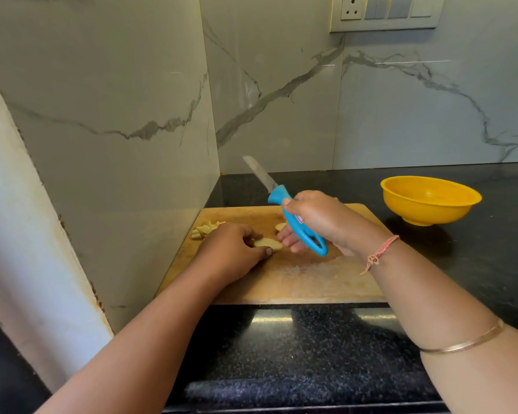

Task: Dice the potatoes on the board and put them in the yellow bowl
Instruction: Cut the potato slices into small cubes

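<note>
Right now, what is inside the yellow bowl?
The yellow bowl looks empty; only its bare yellow inside shows. Its near rim hides a strip of the inner wall, so a small piece there cannot be ruled out.

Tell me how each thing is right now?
Blue-handled knife: raised, blade up, off the board.
Pale potato slice: flat, pinched.
Cut potato pile: on wooden board.
Yellow plastic bowl: upright, empty.
Left hand: holding slice.
Right hand: gripping knife.
</note>
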Demonstrator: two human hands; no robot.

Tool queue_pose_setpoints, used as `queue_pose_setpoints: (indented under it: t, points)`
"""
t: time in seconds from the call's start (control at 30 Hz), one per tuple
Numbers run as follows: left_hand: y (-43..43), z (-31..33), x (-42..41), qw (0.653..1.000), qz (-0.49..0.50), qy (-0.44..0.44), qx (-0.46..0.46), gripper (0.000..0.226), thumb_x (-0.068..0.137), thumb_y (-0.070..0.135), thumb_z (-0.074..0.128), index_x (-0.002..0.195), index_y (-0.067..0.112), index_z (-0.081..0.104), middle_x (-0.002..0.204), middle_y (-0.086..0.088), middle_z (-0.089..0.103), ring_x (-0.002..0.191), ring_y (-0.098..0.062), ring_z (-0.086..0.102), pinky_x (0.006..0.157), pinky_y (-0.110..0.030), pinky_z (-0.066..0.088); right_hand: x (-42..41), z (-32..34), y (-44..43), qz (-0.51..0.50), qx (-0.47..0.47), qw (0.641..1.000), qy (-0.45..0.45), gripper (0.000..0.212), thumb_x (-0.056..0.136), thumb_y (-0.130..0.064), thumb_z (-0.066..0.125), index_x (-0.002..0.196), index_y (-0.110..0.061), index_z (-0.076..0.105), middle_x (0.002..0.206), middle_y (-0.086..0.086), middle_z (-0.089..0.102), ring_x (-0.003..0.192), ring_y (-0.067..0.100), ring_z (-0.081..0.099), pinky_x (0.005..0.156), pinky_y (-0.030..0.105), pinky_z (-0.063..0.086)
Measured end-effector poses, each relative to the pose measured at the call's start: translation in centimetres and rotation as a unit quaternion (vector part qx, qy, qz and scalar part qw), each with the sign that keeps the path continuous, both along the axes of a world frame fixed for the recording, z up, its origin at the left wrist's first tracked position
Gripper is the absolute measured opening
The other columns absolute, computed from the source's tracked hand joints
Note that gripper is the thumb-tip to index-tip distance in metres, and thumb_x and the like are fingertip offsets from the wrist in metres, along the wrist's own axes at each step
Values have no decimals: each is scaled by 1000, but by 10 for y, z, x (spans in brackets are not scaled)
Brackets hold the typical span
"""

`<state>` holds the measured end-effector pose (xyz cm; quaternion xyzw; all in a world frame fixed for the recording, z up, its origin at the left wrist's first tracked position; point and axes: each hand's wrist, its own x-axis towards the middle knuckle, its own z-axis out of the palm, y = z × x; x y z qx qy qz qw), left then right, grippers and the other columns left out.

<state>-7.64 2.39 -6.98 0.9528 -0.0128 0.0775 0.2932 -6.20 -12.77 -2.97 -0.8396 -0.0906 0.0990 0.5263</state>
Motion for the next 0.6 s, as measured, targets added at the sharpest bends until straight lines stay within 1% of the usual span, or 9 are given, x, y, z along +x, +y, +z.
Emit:
queue_pose_setpoints:
  t: [0.07,0.1,0.2,0.23,0.3,0.37,0.43,0.5,0.6]
  points:
    - [0,0,0,1000,4,-1,2,43,86,36,68,126,21,61,113,2,64,101,-11,57,87,-23,43,-1,-3,2,-5,-24,999,34,38,102,-34,37,93,-3,57,100,19,69,94,32,67,81,36,56]
    - [0,0,0,1000,5,-3,3,43,85,36,68,125,22,61,113,3,64,99,-10,56,86,-23,42,0,-4,3,-13,-27,999,36,37,101,-34,37,93,-4,57,102,19,68,93,30,67,81,36,56]
    - [0,-1,0,1000,11,-3,0,43,85,38,68,124,22,62,104,6,62,93,-7,53,80,-21,41,1,-3,5,-32,-35,998,-32,30,102,-32,37,116,-8,48,103,13,64,70,17,63,61,27,56]
    - [0,-1,0,1000,14,-2,-3,42,85,38,68,123,22,62,99,8,60,93,-7,53,79,-21,40,0,-3,5,-34,-28,998,-46,30,102,-31,37,121,-9,45,101,13,64,65,15,61,56,25,54]
    - [0,-1,0,1000,22,-1,-6,41,84,39,69,121,22,63,92,11,56,91,-8,54,76,-22,40,-3,-1,3,-37,-13,998,-54,29,102,-30,37,121,-9,45,93,12,65,56,14,58,48,23,52]
    - [-1,-2,0,1000,29,-5,-11,39,83,39,69,118,21,64,88,11,56,90,-9,55,74,-22,40,-8,1,2,-45,-34,996,-67,27,101,-29,38,117,-9,48,80,9,63,49,12,53,40,19,45]
    - [-3,-2,-1,999,34,-12,-6,39,84,39,69,117,20,64,93,7,60,93,-12,57,75,-23,41,-14,2,1,-56,-88,990,-91,24,100,-28,40,111,-10,53,71,5,60,46,11,48,37,17,38]
    - [-4,-2,-2,999,36,-19,8,40,85,39,67,120,20,63,106,3,64,101,-15,58,81,-25,44,-23,0,-2,-57,-150,979,-126,20,99,-27,42,108,-15,54,68,3,59,44,10,47,37,17,35]
    - [-4,-1,-3,999,35,-16,6,40,86,38,66,122,21,62,113,2,64,105,-16,58,88,-27,46,-40,-4,-8,-58,-228,958,-164,23,98,-28,43,113,-18,57,75,4,62,50,9,48,42,20,36]
